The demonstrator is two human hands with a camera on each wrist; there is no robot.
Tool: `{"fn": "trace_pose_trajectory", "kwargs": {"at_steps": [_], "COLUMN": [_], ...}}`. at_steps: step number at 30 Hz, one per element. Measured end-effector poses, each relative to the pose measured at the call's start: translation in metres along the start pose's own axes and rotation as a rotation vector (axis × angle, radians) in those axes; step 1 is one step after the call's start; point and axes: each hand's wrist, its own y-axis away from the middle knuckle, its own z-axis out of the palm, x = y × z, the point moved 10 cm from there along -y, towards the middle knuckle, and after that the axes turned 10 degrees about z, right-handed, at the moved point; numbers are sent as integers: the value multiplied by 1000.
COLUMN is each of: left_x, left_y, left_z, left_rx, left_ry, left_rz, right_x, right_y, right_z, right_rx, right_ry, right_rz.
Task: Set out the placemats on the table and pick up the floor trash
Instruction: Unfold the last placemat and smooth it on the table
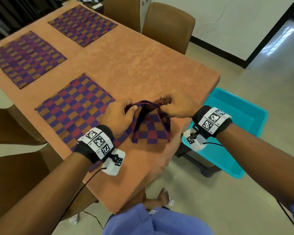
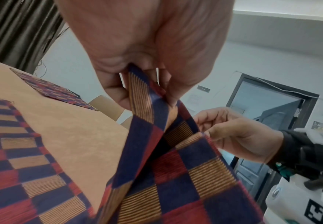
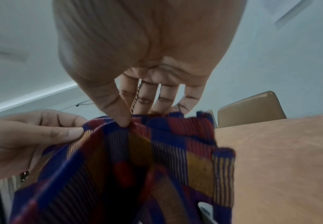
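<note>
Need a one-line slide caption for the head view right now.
Both hands, left hand and right hand, pinch a folded placemat above the table, three placemats already laid flat.

Purple, red and orange checked placemats [image 1: 27,58], orange tablecloth [image 1: 143,65], turquoise bin [image 1: 236,116], brown chairs [image 1: 168,26]

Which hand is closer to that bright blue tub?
Right. The right hand is beside the blue tub; the left hand is farther away, across the folded placemat.
</note>
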Motion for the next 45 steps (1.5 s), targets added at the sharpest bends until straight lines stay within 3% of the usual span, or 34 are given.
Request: {"fn": "trace_pose_trajectory", "kwargs": {"at_steps": [6,12,17,23,29,31,34,37,39,42,45], "left_x": [22,26,-14,-58,-76,-82,-115,-174,-221,-291,-309], "left_y": [-29,-63,-115,-220,-325,-339,-343,-332,-319,-283,-249], "left_z": [4,-6,-27,-63,-136,-149,-156,-139,-110,-53,-4], "left_rx": [-55,-81,-120,-72,228,296,339,279,143,-141,-231], "left_ry": [-12,-31,-203,-344,-263,-246,-255,-323,-396,-498,-423], "left_rz": [77,132,106,119,171,201,153,84,10,-215,-264], "right_x": [5,7,7,-24,-65,-75,-93,-89,-70,-29,1], "right_y": [-3,-29,-78,-158,-214,-226,-239,-256,-276,-300,-307], "right_z": [-7,-38,-84,-148,-229,-235,-203,-128,-68,26,84], "right_rx": [13,221,293,442,705,710,650,483,316,-2,-212], "right_ry": [93,154,218,246,48,61,112,171,213,302,427], "right_rz": [-48,-65,-20,-37,-74,-63,-211,-374,-367,-241,-212]}}
